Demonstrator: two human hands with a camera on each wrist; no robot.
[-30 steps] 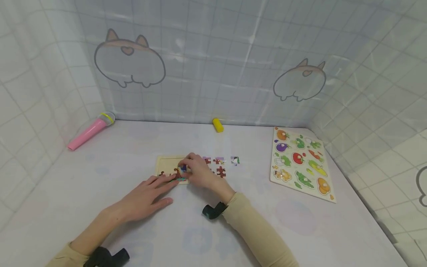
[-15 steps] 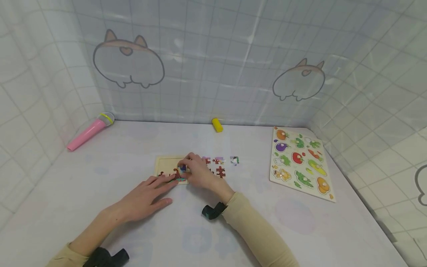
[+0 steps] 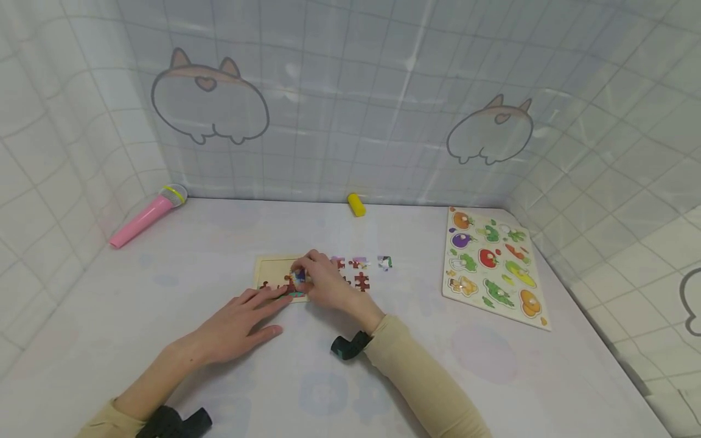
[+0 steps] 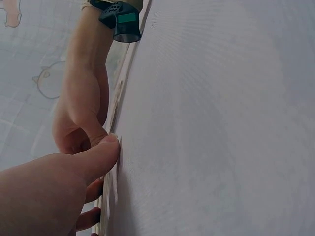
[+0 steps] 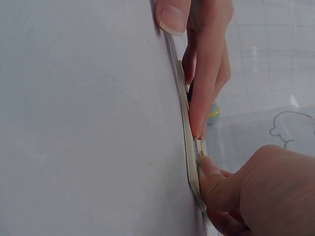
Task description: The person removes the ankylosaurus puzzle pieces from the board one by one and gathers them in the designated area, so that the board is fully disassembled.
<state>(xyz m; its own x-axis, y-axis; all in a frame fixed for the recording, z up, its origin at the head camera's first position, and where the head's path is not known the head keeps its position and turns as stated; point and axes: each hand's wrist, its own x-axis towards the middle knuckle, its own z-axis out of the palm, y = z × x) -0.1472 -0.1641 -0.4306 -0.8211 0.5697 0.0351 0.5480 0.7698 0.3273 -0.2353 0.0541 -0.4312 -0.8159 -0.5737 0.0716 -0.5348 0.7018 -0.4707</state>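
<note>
Left hand [image 3: 235,325]: fingers extended, fingertips resting on near edge of wooden puzzle tray [image 3: 272,266]. Right hand [image 3: 328,287]: fingers curled, thumb and fingertips pinching blue-patterned piece [image 3: 299,277] at tray. Loose pieces [image 3: 362,281] just right of tray. Farther: vegetable board [image 3: 508,285] at right, pink microphone [image 3: 143,222] at left, yellow cylinder [image 3: 356,205] near back wall [image 3: 350,134].

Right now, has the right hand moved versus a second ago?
No. In the head view, the right hand shows no clear shift in any direction against the vegetable board.
</note>
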